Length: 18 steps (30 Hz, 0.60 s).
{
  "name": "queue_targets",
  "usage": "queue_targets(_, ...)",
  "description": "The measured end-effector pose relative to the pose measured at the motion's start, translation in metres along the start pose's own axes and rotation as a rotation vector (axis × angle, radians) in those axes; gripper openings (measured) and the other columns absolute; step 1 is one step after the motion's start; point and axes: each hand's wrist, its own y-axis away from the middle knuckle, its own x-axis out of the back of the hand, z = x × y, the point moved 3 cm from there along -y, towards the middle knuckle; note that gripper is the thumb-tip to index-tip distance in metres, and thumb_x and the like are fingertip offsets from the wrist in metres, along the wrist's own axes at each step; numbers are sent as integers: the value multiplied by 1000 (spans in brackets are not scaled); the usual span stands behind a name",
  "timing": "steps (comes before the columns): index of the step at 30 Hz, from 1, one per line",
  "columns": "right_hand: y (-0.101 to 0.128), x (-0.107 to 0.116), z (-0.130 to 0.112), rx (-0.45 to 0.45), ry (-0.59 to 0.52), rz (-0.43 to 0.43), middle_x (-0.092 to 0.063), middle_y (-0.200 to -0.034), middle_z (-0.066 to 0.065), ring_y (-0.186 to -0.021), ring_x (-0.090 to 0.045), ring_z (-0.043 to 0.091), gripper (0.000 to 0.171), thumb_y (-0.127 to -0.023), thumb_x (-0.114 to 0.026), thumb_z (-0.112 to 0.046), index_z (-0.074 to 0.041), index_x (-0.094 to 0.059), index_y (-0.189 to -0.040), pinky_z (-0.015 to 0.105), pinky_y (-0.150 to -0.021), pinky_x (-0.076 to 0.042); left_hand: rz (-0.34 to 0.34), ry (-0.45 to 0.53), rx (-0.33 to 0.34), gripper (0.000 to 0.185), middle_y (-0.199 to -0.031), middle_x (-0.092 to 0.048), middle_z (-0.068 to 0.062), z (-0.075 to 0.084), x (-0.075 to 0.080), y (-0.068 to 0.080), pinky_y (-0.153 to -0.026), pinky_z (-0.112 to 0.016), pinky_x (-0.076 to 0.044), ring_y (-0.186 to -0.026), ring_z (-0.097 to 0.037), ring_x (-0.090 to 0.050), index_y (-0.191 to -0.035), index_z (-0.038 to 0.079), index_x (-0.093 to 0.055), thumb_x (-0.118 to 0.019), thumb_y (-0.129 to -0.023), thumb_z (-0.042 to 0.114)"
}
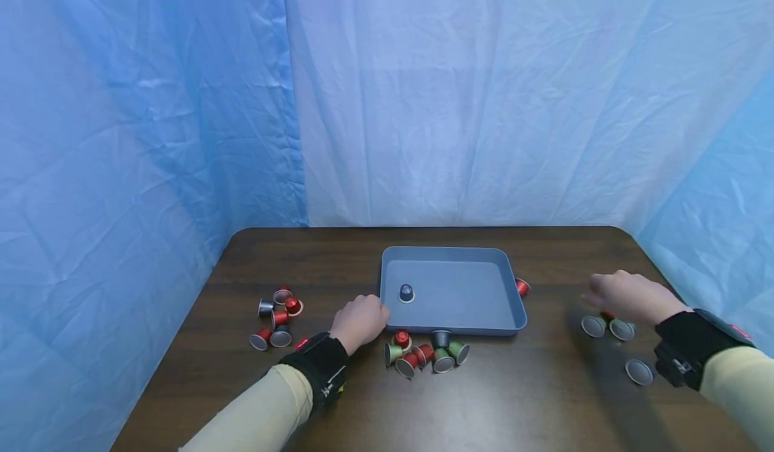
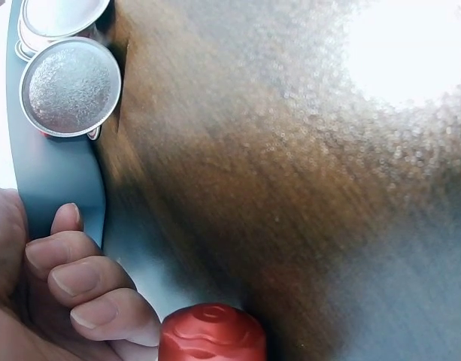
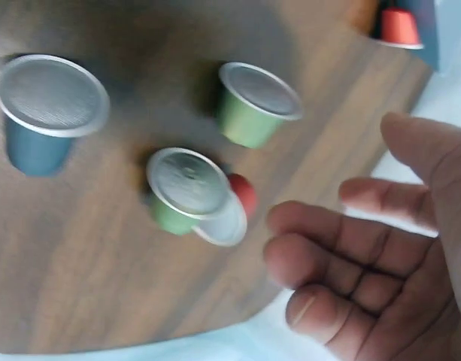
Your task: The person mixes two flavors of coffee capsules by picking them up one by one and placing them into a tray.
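Note:
My left hand (image 1: 360,322) is at the front left corner of the blue-grey tray (image 1: 514,314). Its fingers (image 2: 76,278) are curled in beside the tray's outer wall, and I cannot tell whether they hold anything. Near them in the left wrist view stands a red coffee capsule (image 2: 213,335). Over on the right, my right hand (image 1: 635,295) hovers above a small group of capsules, fingers loosely bent around nothing. Green capsules (image 3: 249,124), a red one (image 3: 244,193) partly hidden, and a dark blue one (image 3: 38,147) lie below it.
One dark capsule (image 1: 406,293) stands inside the tray. Several red and green capsules (image 1: 423,354) crowd its front edge, and another cluster (image 1: 279,318) lies to the left. A red capsule (image 1: 522,287) sits by the tray's right wall. Blue sheets (image 1: 423,103) hang around the brown table (image 1: 484,405).

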Motion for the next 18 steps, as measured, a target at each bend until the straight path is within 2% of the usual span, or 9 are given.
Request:
queue_targets(3, 2, -7, 6, -18, -8, -9, -57, -74, 1, -63, -54, 15, 29, -104, -57, -32, -6, -63, -92, 37, -58, -44, 6, 1, -4, 33, -69, -53, -8, 0, 0, 0, -57, -34, -41, -63, -24, -56, -78, 9, -62, -53, -104, 28)
queue_targets(7, 6, -17, 12, -90, -84, -31, -53, -74, 4, -56, -52, 17, 34, -104, -57, -34, -1, -61, -98, 37, -52, -44, 12, 5, -12, 34, -69, -53, -7, 1, 1, 2, -57, -34, -41, -62, -24, -56, -77, 9, -62, -53, -104, 28)
queue_targets(10, 9, -23, 14, -135, -143, -38, -50, -72, 5, -49, -51, 18, 34, -104, -57, -35, -1, -59, -97, 35, -46, -43, 14, 5, -15, 34, -68, -53, -7, 1, 1, 2, -57, -33, -40, -62, -23, -56, -76, 9, -61, -53, -104, 27)
queue_targets(18, 6, -35, 22, -221, -180, -78, -52, -74, 9, -46, -53, 20, 38, -104, -56, -38, 0, -57, -98, 32, -42, -44, 10, 5, -8, 34, -69, -54, -7, 0, 0, 0, -57, -33, -41, -62, -23, -56, -77, 9, -62, -52, -104, 28)
